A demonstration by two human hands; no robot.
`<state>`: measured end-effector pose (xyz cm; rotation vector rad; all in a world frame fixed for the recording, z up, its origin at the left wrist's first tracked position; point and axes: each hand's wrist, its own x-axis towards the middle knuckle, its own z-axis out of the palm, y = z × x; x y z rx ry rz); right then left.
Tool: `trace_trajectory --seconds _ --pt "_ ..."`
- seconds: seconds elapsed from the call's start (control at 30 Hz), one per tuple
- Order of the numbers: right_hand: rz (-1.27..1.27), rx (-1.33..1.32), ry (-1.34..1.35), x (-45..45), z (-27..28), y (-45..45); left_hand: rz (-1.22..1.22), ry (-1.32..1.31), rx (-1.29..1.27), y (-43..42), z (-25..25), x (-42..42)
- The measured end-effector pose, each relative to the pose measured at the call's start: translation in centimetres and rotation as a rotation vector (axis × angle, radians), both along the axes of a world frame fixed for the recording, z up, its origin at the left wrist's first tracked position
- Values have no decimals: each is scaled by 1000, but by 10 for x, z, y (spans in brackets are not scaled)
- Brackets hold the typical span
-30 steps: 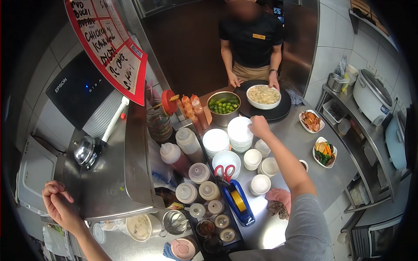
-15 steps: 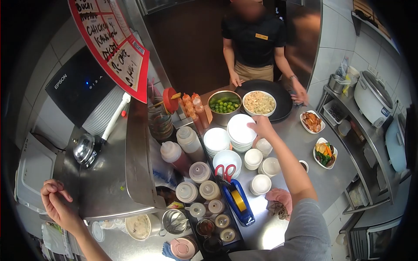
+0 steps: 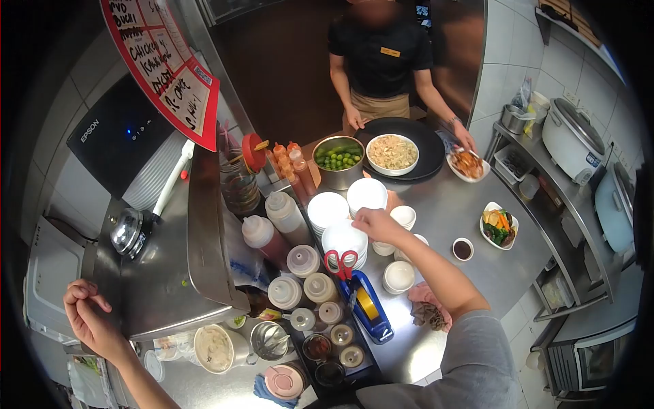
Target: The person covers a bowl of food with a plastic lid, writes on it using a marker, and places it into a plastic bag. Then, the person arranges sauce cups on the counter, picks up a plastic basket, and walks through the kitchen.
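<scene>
My right hand [image 3: 373,225] reaches over the stacked white dishes, its fingers closed on the rim of a white bowl [image 3: 343,236]. That bowl is at the front-left stack; whether it rests on the stack or hangs just above it, I cannot tell. Beyond it stand two more stacks of white dishes [image 3: 366,195]. Small white cups [image 3: 398,277] are to the right of my hand, partly covered by my forearm. Red-handled scissors [image 3: 340,263] stand just in front of the bowl. My left hand [image 3: 88,313] is raised at the far left, fingers curled, with nothing visible in it.
Across the counter a co-worker's hand [image 3: 464,138] holds a dish of browned food [image 3: 468,165]. A black tray [image 3: 430,153] carries a bowl of rice [image 3: 392,154]. Also around are a pot of green fruit [image 3: 338,160], sauce bottles [image 3: 286,213], a tape dispenser [image 3: 368,307] and a vegetable dish [image 3: 499,225].
My right hand has moved from the middle dish stack to the front-left one, nearer me. The co-worker has gripped the browned-food dish and shifted it towards the tray. The view has shifted slightly.
</scene>
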<state>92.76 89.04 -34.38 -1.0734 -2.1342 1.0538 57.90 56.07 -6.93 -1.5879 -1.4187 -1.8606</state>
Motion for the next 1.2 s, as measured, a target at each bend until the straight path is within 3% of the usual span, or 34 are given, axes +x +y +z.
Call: trace_trajectory --seconds 0.03,0.17,0.2,0.3,0.43,0.53,0.63,0.73,0.8,0.93,1.03,1.13,1.2 --pt "-19 -3 37 8 -2 0 -1 2 2 0 0 0" --pt "-6 317 -436 63 -4 -10 -50 -8 14 0 -2 -5" --pt "-30 181 -534 64 -2 -15 -59 -19 12 -1 -2 -6" --pt "-39 135 -597 62 -14 -18 -67 -19 21 2 -2 -3" --pt "-125 90 -545 47 -13 -24 -64 -20 26 1 -3 -7" --pt "-38 241 -420 47 -28 -18 -42 -15 14 0 -2 -7" --pt "-262 178 -250 56 -26 2 -40 -21 19 0 -3 -6" --pt "-592 159 -335 71 -26 17 -61 -6 12 -1 -3 -9" --pt "-546 16 -291 81 -54 45 -66 5 7 -1 -3 -9" --pt "-382 -162 -346 81 -43 51 -91 -6 16 -1 -4 -12" --pt "-339 210 -637 72 -55 43 -83 3 8 -2 -4 -13" --pt "-442 339 -691 65 -50 28 -66 -4 9 -2 -4 -11" --pt "-425 121 -420 72 -66 42 -65 -7 1 -2 -3 -10"
